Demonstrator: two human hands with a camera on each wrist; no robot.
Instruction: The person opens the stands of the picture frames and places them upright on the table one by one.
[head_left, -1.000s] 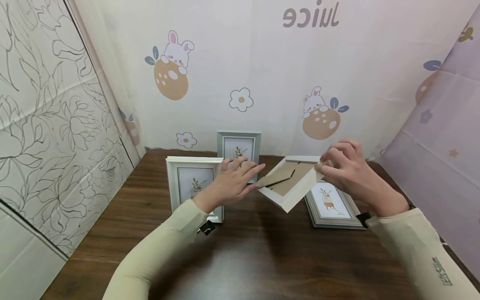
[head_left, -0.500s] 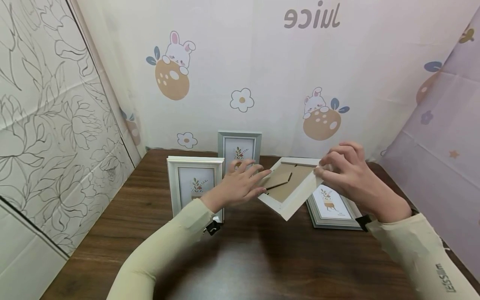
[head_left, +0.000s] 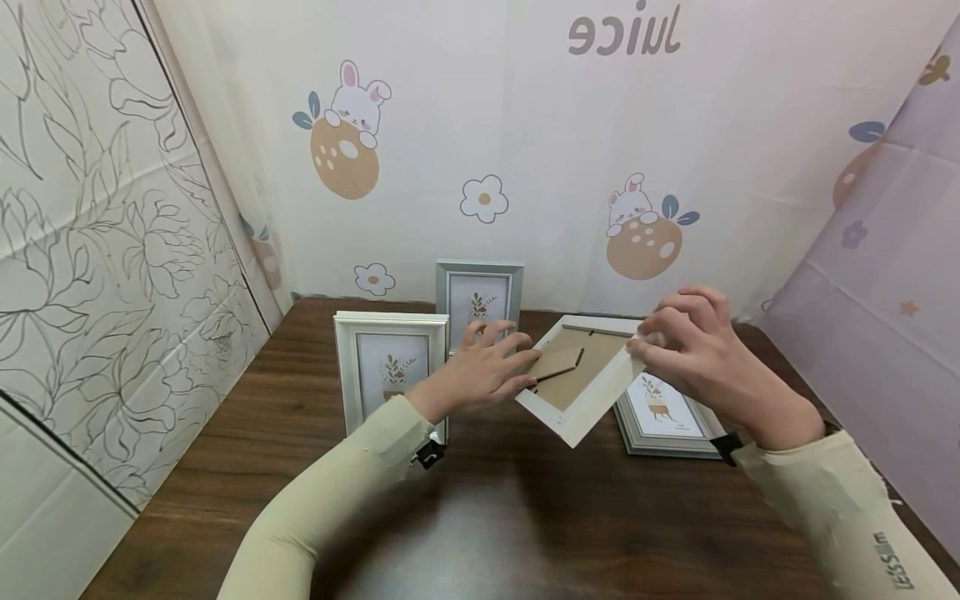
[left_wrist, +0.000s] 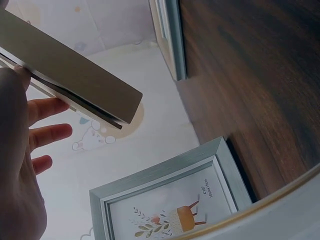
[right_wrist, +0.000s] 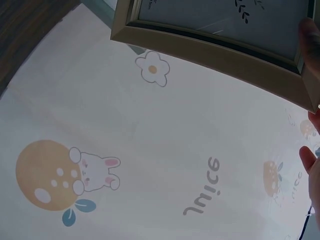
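A white picture frame [head_left: 600, 392] hangs tilted above the table, its brown backing board and partly raised easel stand [head_left: 551, 367] facing the head camera. My right hand [head_left: 693, 358] pinches its upper right corner between thumb and curled fingers. At the opposite side, my left hand [head_left: 483, 367] has its thumb and index finger on the stand's edge, the other fingers spread. The left wrist view shows the frame's thick edge [left_wrist: 80, 70] with a dark gap beside the stand. In the right wrist view, its glazed front [right_wrist: 200, 50] shows.
A cream frame [head_left: 390, 358] stands upright at the left, partly behind the left forearm. Behind it stands a grey-green frame [head_left: 480, 283]. Another grey frame [head_left: 663, 404] lies face up at the right on the dark wooden table [head_left: 480, 517]. Printed curtains [head_left: 525, 125] close off the back.
My left hand has shifted slightly right, further over the stand. The held frame's lower corner has dropped a little and its back has turned more toward the head camera.
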